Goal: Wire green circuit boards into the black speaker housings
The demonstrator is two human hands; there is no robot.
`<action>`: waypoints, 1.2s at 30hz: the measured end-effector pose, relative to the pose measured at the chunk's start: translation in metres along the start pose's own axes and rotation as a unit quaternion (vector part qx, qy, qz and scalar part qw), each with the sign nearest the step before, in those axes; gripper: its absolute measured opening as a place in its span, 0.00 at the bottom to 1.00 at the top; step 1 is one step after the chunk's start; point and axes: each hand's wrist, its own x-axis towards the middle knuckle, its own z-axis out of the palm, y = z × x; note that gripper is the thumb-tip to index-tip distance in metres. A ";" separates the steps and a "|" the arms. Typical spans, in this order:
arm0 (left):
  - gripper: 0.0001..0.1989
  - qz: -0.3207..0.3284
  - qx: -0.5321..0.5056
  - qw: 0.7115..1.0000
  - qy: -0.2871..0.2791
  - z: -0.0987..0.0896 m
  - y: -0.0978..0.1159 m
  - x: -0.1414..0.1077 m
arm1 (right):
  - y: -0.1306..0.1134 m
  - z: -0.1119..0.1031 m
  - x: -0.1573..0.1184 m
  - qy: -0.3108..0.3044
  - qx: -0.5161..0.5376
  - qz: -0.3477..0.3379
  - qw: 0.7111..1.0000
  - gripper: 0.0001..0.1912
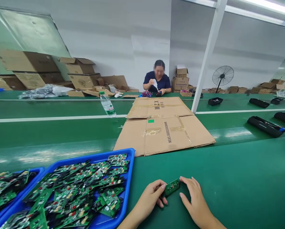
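A small green circuit board (172,187) is held just above the green work surface, tilted with its right end higher. My left hand (152,194) pinches its left end between thumb and fingers. At the right end, my right hand (193,197) has its thumb and fingers spread apart; a fingertip is close to the board's corner, and I cannot tell if it touches. Left of my hands, a blue tray (130,178) holds many similar circuit boards (85,178), piled loosely.
Another blue tray (38,173) of boards stands at far left. Flattened cardboard (156,133) lies ahead, with a water bottle (107,105) beside it. A white post (209,57) rises right of it. Black housings (266,125) lie at right. A co-worker (157,81) sits opposite.
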 end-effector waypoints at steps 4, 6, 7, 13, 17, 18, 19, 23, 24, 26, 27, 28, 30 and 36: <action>0.22 -0.012 -0.053 0.998 -0.019 -0.003 0.001 -0.001 | -0.005 -0.007 0.000 -0.002 0.019 0.018 1.000 0.20; 0.23 -0.017 -0.074 0.997 -0.026 -0.003 0.002 -0.002 | -0.006 -0.009 0.000 -0.007 0.030 0.023 0.999 0.19; 0.23 -0.018 -0.082 0.996 -0.029 -0.003 0.002 -0.003 | -0.006 -0.010 0.000 -0.008 0.035 0.025 0.999 0.17; 0.21 -0.021 -0.108 0.993 -0.035 -0.004 0.008 -0.006 | -0.006 -0.013 0.002 -0.014 0.065 0.023 0.997 0.11; 0.20 -0.022 -0.112 0.993 -0.038 -0.005 0.010 -0.009 | -0.007 -0.015 0.004 -0.024 0.096 0.036 0.994 0.08; 0.20 -0.022 -0.113 0.993 -0.039 -0.005 0.010 -0.009 | -0.007 -0.015 0.004 -0.023 0.105 0.039 0.993 0.08; 0.20 -0.023 -0.114 0.992 -0.040 -0.005 0.010 -0.009 | -0.007 -0.014 0.004 -0.021 0.114 0.041 0.992 0.07; 0.21 -0.022 -0.118 0.992 -0.039 -0.005 0.009 -0.010 | -0.007 -0.014 0.003 -0.010 0.143 0.055 0.988 0.08; 0.21 -0.021 -0.119 0.992 -0.037 -0.005 0.009 -0.010 | -0.007 -0.014 0.003 -0.007 0.151 0.056 0.987 0.08; 0.22 -0.017 -0.116 0.992 -0.035 -0.005 0.010 -0.011 | -0.008 -0.015 0.002 -0.007 0.170 0.048 0.984 0.10; 0.23 -0.015 -0.113 0.993 -0.036 -0.006 0.011 -0.011 | -0.008 -0.015 0.002 -0.009 0.178 0.040 0.983 0.10; 0.23 -0.012 -0.109 0.993 -0.038 -0.006 0.011 -0.011 | -0.009 -0.015 0.002 -0.009 0.184 0.031 0.982 0.11; 0.22 -0.006 -0.097 0.994 -0.046 -0.006 0.013 -0.011 | -0.009 -0.016 0.002 -0.006 0.188 0.012 0.982 0.13; 0.17 0.005 -0.055 0.997 -0.057 -0.004 0.019 -0.012 | -0.008 -0.014 0.002 0.011 0.178 -0.011 0.984 0.21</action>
